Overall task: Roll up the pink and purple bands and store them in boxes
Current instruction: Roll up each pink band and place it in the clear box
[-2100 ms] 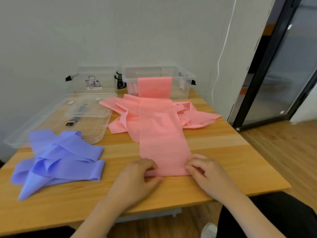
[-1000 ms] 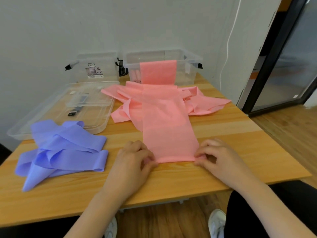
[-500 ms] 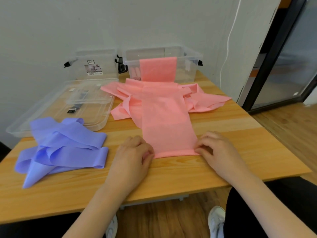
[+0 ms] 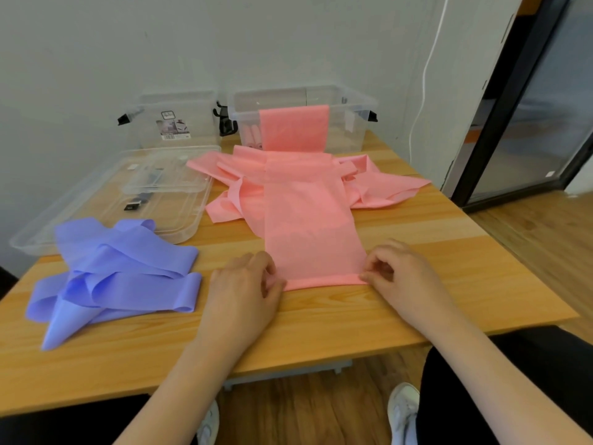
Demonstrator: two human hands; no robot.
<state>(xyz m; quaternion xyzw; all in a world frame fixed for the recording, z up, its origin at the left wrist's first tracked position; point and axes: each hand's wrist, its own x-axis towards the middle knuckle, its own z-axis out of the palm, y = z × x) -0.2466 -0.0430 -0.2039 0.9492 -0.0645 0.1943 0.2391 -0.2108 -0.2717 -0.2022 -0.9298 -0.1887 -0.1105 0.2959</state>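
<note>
We see the purple band (image 4: 112,277) heaped loose at the left of the wooden tabletop (image 4: 321,316). Our left hand (image 4: 244,290) and right hand (image 4: 401,277) each pinch an end of the pink band (image 4: 308,226), whose near edge is rolled; an even grip should keep it straight. It trails into the right clear box (image 4: 349,123) by the grey wall.

No wording can be read anywhere on the table. A paper label (image 4: 173,127) with a barcode and a small picture sits on the front of the left clear box (image 4: 175,118), its print too small and blurred to make out.
</note>
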